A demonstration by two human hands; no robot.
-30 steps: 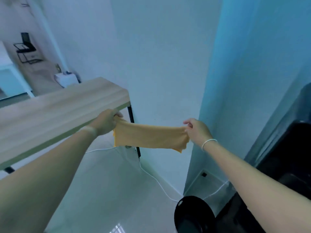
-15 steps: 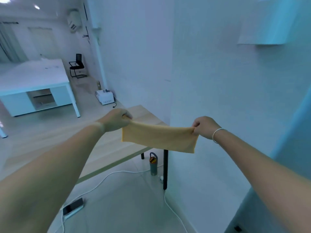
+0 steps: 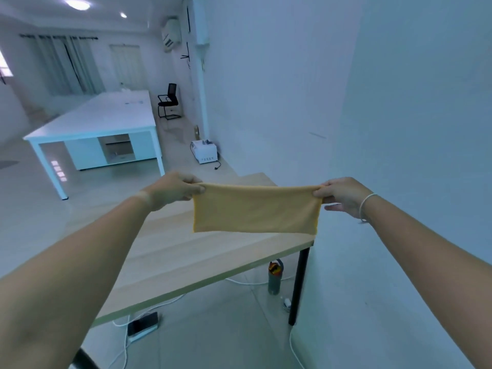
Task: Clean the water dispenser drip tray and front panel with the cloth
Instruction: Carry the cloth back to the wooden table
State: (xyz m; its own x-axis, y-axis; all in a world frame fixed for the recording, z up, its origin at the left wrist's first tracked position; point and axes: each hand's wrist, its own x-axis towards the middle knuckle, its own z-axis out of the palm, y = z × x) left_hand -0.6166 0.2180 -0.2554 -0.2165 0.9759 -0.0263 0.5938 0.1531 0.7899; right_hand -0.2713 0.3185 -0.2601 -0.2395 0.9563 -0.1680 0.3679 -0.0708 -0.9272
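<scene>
A yellow cloth (image 3: 255, 211) hangs stretched flat between both hands at arm's length, in the middle of the view. My left hand (image 3: 173, 190) pinches its upper left corner. Its upper right corner is pinched by my right hand (image 3: 343, 195), which wears a thin white bracelet. The cloth hangs over the far end of a wooden table (image 3: 186, 259). No water dispenser or drip tray shows in this view.
A white wall (image 3: 399, 129) runs close on the right. Under the wooden table stand a bottle (image 3: 275, 276), a black table leg (image 3: 299, 283), cables and a power strip (image 3: 142, 326). Farther off are a white table (image 3: 101, 118), a black chair (image 3: 169, 101) and a white box (image 3: 205, 155).
The view has swung up and left, away from the black object at lower right, toward the open room. Both hands kept the cloth stretched and raised it over the wooden table.
</scene>
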